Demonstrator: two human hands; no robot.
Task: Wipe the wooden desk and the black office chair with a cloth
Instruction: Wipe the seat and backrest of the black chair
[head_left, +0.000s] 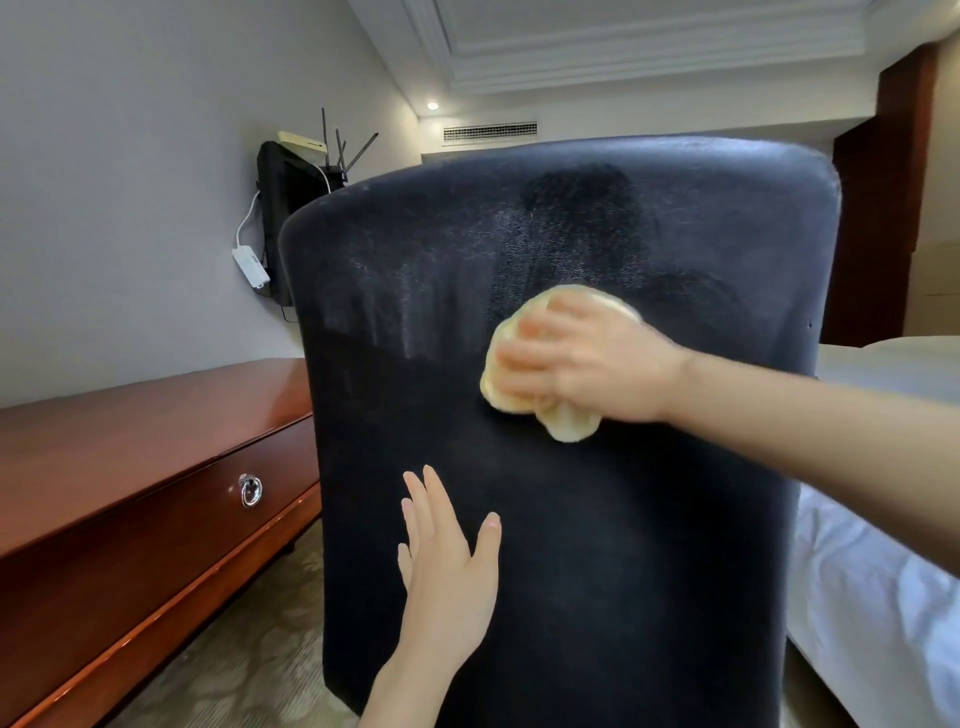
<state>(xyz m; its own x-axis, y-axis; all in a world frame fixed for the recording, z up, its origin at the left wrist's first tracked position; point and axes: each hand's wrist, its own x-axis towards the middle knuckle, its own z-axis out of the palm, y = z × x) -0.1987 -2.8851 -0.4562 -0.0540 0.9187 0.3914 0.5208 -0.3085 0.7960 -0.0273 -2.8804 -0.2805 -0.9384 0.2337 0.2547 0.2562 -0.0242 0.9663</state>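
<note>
We're on the chair half of the job: nearest the camera, the left hand (447, 577) lies flat with its fingers straight, palm against the lower back panel of the black office chair (561, 467), steadying it and gripping nothing. A little further up, the right hand (587, 364) is bunched over a yellow cloth (563, 421), fingers curled into the wad and pressing it onto the middle of the backrest; the hand is blurred, which reads as a wiping stroke in progress. Look at the surface: the black covering carries a greyish dusty film with pale streaks across the upper left, while darker patches above and to the right of the cloth look damp or freshly cleaned. So my call is that the upper right is largely done and the hazy left side and the lower panel are not. The next move, I'd judge, calls for sweeping the cloth leftward into those streaks with steady pressure while the flat hand braces the chair against tipping or rolling. To the left, beyond the backrest, stands the wooden desk (156, 410), glossy reddish-brown with a metal ring pull (250, 490) on its drawer. On the far wall hangs a television (283, 208) with a router (340, 156) on top.
</note>
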